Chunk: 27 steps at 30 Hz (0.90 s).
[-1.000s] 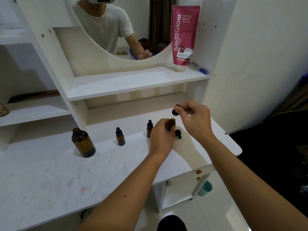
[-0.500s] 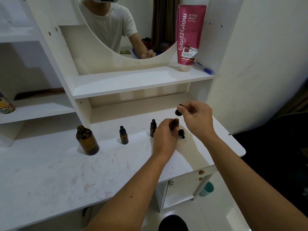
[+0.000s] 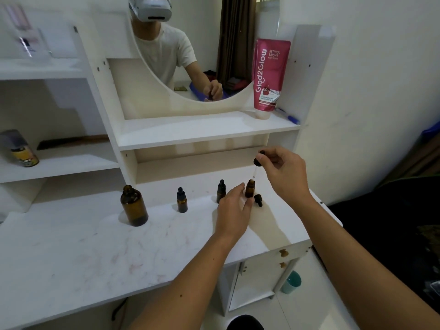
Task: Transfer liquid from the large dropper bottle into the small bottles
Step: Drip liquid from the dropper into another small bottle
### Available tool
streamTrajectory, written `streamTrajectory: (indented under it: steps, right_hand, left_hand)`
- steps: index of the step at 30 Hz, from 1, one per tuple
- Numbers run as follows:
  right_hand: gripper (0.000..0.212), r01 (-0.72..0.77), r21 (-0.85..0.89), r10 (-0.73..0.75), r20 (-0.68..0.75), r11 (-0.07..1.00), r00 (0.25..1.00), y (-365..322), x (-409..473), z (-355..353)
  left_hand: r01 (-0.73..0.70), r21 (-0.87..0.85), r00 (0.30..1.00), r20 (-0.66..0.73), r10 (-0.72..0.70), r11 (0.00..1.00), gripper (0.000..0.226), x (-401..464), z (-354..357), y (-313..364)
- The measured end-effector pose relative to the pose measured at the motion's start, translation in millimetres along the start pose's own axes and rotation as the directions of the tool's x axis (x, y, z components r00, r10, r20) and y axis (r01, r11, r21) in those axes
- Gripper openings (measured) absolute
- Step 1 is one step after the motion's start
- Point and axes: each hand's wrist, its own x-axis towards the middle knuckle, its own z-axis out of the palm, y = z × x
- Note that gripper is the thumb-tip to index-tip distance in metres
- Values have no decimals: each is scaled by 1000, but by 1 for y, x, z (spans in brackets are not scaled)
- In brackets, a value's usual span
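A right hand (image 3: 283,172) pinches a black dropper (image 3: 257,161), its glass tip just above an uncapped small amber bottle (image 3: 250,188). The left hand (image 3: 232,211), fingers relaxed, sits just beside that bottle. A loose black cap (image 3: 258,200) lies just right of the left fingertips. Left of the left hand stand two capped small bottles (image 3: 221,191), then, farthest left, the uncapped large amber bottle (image 3: 134,206), on a white vanity table (image 3: 71,253).

The bottles (image 3: 134,206) were amber with black droppers (image 3: 258,158); the worktop (image 3: 71,253) white, faintly pink-veined; the tube (image 3: 270,75) magenta.
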Motion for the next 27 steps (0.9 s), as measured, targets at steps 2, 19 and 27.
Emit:
streamTrajectory:
  steps: [2,19,27]
  right_hand:
    - [15,25,0,-25,-12,1000,1000,-10,0,-3]
    - [16,221,278,-247,62,935,967,-140,-47,94]
    - [17,173,364,-234,132,915,963,-168,-59,143]
  left_hand:
    - [26,-81,999,23,-24,996,37,-11,-10,0]
    - [152,-208,964,-185,-192,966,35,-100,-189,-62]
    - [168,-116,892,-404,-201,979,42,-99,-243,-78]
